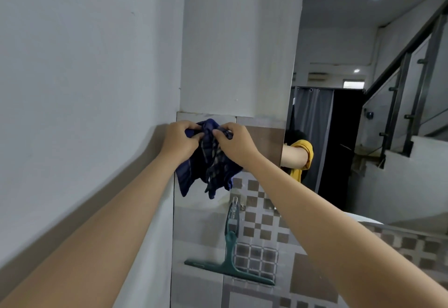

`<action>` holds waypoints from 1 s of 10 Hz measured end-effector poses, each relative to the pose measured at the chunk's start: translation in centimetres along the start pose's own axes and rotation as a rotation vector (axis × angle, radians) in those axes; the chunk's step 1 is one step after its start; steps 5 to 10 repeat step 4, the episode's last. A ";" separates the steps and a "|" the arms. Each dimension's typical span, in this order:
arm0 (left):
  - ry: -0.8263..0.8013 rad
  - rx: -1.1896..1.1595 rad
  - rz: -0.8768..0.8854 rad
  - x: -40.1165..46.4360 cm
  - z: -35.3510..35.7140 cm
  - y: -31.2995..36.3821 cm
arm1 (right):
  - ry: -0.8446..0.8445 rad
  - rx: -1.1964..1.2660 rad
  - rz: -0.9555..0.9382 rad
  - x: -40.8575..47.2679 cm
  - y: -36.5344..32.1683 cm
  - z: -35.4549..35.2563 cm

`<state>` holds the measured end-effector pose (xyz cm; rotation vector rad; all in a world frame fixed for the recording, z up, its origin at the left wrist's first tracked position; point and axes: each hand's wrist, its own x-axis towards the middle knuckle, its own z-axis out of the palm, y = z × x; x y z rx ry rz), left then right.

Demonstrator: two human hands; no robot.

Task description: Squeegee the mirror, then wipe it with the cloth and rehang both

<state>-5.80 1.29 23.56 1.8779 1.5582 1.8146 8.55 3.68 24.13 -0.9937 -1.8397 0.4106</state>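
A dark blue checked cloth (208,164) hangs bunched against the tiled wall near the top edge of the tiles. My left hand (180,139) and my right hand (234,144) both grip its upper part, side by side, fingers closed on the fabric. Whatever the cloth hangs from is hidden behind my hands. Below it a green squeegee (230,256) hangs by its handle from a small metal hook (234,202), blade down and slightly tilted. The mirror (368,113) fills the right side, its left edge just beside my right hand.
A white painted wall (84,77) runs along the left and above the tiles. The patterned tile panel (257,225) holds the hook. The mirror reflects a person's yellow sleeve, a grey curtain and a stair railing. A pale rounded rim (363,219) shows at the mirror's foot.
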 end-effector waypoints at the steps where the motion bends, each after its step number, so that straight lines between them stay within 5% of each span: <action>1: -0.071 -0.069 -0.085 -1.1 -0.4 -0.2 | -0.064 0.231 0.149 -1.0 -0.5 -0.4; 2: -0.080 -0.010 -0.104 -4.2 -0.6 -1.8 | -0.134 0.286 0.191 -3.2 -0.1 -1.1; 3: 0.101 0.052 -0.094 -9.6 -0.8 -3.6 | -0.101 0.001 0.153 -6.8 -0.2 -2.5; 4: 0.183 -0.101 -0.217 -18.9 -1.7 -5.2 | 0.075 -0.060 -0.008 -12.3 -2.6 -5.8; 10: 0.183 -0.101 -0.217 -18.9 -1.7 -5.2 | 0.075 -0.060 -0.008 -12.3 -2.6 -5.8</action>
